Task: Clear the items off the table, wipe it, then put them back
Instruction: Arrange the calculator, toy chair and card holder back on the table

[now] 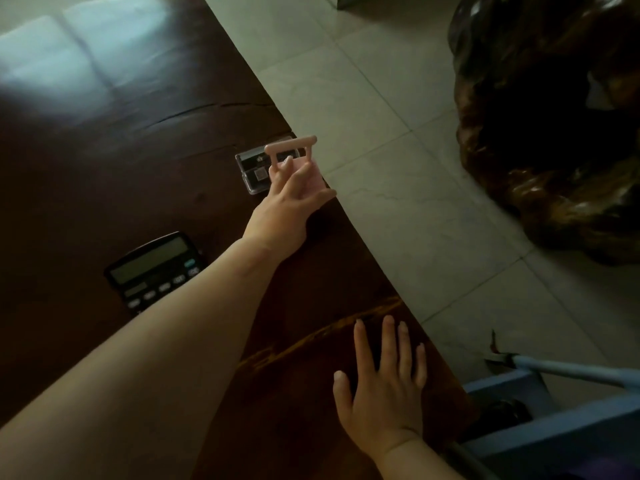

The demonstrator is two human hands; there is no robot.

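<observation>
- Closest, my left arm (145, 368) crosses from the lower left toward mid-frame, passing over the lower right corner of the calculator (156, 268).
- At the bottom, right of centre, my right hand (384, 386) lies flat on the table (104, 174), fingers straight and slightly spread, holding nothing.
- At mid-frame my left hand (287, 206) grips the pink item (291, 145), fingers curled round its flat part with its bar handle sticking up above them.
- That item is at the table's right edge, partly covering the clear stand (254, 169). I cannot tell whether it touches the wood.
- Pale floor (398, 168) fills the right side, with a dark carved stump (554, 133) at upper right and a blue chair (554, 427) at lower right.
</observation>
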